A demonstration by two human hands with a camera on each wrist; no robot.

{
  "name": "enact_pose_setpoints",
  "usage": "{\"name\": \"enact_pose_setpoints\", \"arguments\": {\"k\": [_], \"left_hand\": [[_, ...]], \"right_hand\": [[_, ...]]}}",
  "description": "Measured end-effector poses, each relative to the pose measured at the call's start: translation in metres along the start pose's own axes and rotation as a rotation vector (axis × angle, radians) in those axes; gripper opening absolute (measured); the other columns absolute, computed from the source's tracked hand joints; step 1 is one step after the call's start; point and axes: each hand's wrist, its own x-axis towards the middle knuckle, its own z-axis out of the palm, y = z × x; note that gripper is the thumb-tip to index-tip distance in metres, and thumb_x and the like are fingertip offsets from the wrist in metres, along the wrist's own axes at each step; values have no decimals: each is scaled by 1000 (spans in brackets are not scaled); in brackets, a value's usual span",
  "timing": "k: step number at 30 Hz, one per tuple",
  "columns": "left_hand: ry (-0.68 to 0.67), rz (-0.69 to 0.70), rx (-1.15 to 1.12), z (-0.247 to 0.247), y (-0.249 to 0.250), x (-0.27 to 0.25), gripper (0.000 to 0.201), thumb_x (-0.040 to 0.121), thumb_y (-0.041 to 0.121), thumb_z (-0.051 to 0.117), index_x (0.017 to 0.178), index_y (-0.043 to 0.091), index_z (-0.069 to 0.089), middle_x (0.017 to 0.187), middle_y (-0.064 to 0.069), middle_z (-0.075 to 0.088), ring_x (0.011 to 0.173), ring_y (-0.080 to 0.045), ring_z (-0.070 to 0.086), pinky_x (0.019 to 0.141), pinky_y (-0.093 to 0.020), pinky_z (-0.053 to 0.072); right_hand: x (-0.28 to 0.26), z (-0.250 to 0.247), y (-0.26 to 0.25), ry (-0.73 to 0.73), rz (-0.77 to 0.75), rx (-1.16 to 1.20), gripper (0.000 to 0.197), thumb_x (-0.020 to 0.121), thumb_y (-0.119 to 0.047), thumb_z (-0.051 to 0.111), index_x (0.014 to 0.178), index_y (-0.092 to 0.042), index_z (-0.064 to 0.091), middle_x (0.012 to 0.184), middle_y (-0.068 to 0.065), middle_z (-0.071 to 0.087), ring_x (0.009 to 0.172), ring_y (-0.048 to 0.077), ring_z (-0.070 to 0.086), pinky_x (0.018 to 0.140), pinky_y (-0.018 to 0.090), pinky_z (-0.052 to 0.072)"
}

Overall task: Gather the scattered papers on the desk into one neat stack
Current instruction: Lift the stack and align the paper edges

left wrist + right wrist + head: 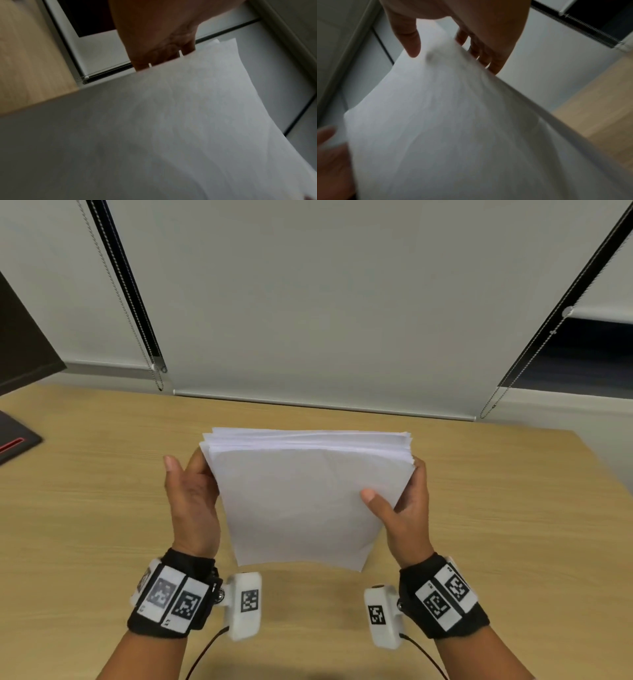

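A stack of white papers (301,501) stands upright between both hands, lifted over the wooden desk (102,508), with its top edges slightly uneven. My left hand (191,491) lies along the stack's left edge, fingers behind the sheets and thumb raised clear of the paper. My right hand (400,508) pinches the right edge, thumb on the front sheet and fingers behind. In the left wrist view the papers (171,128) fill the frame and the left hand's fingers (159,56) pass behind them. The right wrist view shows the papers (445,128) pinched between thumb (411,43) and fingers (488,58).
A black device with a red stripe (13,443) lies at the desk's left edge, under a dark monitor (20,344). Roller blinds (308,302) with bead chains (157,378) hang behind the desk. The desk's right corner (579,440) is near.
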Motion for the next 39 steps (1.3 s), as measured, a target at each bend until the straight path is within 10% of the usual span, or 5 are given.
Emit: {"name": "enact_pose_setpoints", "arguments": {"k": [9,16,27,31,39], "left_hand": [[74,-199,89,-10,-45,-18,59,101,50,12,102,28,67,88,11,76,82,-2,70,78,-32,46],[142,-174,151,-4,-47,-41,41,107,18,13,101,44,43,100,23,52,73,31,54,68,5,41],[128,-263,150,-23,-75,-35,60,85,71,34,120,29,59,124,6,66,115,-4,60,109,-36,41],[37,-175,226,-21,-74,-40,72,72,84,36,120,34,54,111,27,69,107,13,59,92,-11,48],[-180,104,329,-33,-27,-8,58,73,30,61,128,36,44,110,3,64,101,-15,59,90,-33,49]], "right_hand": [[-30,3,36,-41,133,-104,62,72,-11,72,122,-34,44,121,-5,61,112,11,62,89,28,53],[-45,-3,55,-26,249,-141,67,85,5,60,135,-33,36,139,1,51,129,13,49,110,38,40],[-47,8,50,-8,200,-176,64,85,16,53,119,-37,39,121,-22,56,114,-14,52,96,8,40],[-45,13,45,-1,180,-154,66,88,20,47,113,-40,36,103,-51,54,101,-28,50,83,-4,37],[-23,-9,33,56,180,-172,55,78,5,69,108,-33,43,109,-6,60,92,-3,62,77,19,54]]}}
